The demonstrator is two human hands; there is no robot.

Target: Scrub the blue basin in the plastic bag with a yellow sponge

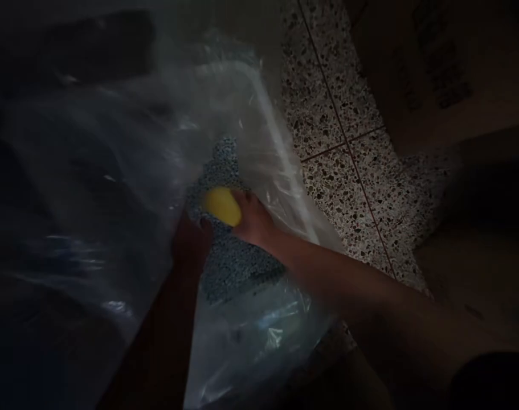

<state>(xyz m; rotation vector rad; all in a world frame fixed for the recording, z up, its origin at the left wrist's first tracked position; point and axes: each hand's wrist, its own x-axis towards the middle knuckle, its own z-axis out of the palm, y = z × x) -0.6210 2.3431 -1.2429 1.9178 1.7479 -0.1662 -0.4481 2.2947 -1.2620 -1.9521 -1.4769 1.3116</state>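
The scene is dim. My right hand [254,219] reaches into a large clear plastic bag [250,114] and is closed around a small yellow rounded object [222,205]. Grey-blue granules [231,265] fill the bottom of the bag under that hand. My left hand [191,239] sits at the bag's opening, fingers curled on the plastic edge, though it is dark and hard to make out. Both forearms enter from the lower edge of the picture.
A speckled terrazzo tiled floor [336,154] lies to the right of the bag. Dark brown surfaces [447,68] border the floor at upper right and right. Everything left of the bag is in deep shadow.
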